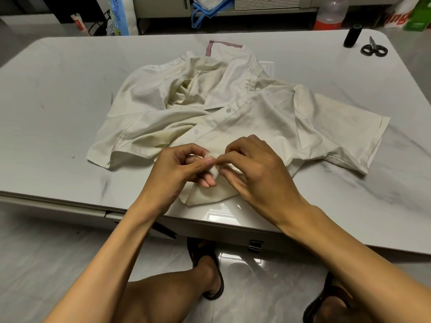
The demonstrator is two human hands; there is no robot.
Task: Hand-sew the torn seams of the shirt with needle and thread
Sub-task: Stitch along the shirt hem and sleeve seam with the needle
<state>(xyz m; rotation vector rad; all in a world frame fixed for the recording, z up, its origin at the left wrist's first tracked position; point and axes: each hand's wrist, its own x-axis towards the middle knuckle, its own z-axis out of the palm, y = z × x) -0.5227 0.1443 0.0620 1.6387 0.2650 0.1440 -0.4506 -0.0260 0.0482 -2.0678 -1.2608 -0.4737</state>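
Both hands, left hand (184, 166) and right hand (254, 169), pinch the shirt (210, 108) hem with curled fingers (205, 162) (needle not discernible) on the tabletop (58, 89).

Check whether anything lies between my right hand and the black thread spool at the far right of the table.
Only the shirt itself: it lies flat on the table between the right hand and the thread spool. Beyond it the way is bare tabletop. The scissors lie right of the spool, out of the path.
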